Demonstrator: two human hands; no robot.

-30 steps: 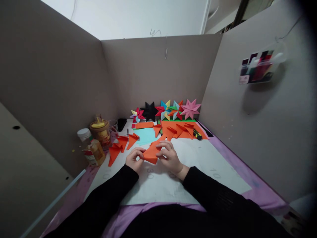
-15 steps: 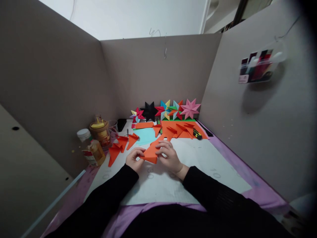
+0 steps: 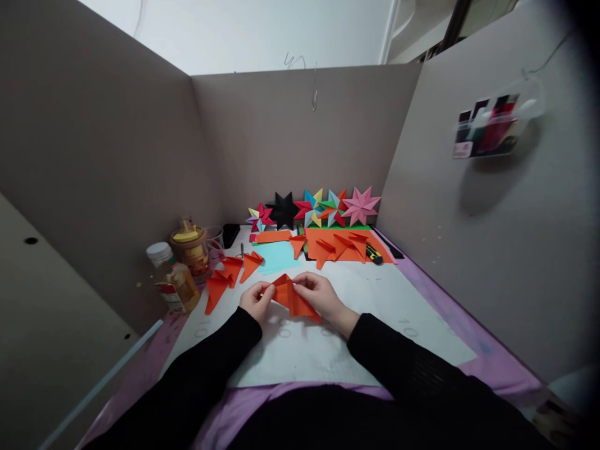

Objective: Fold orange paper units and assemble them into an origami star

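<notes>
Above the white sheet (image 3: 304,362), the folded orange paper (image 3: 293,301) sits between both hands, its long side sloping down rightward; the left hand (image 3: 255,302) pinches its left end, the right hand (image 3: 323,297) its upper right edge.

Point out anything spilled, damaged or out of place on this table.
The purple cloth looks stained: dark marks show beside the white-capped bottle at left, perhaps from old spills. No tear is visible in the folded orange paper being held.

Grey partitions (image 3: 304,134) stand around three sides of a purple-covered table (image 3: 497,367).
</notes>
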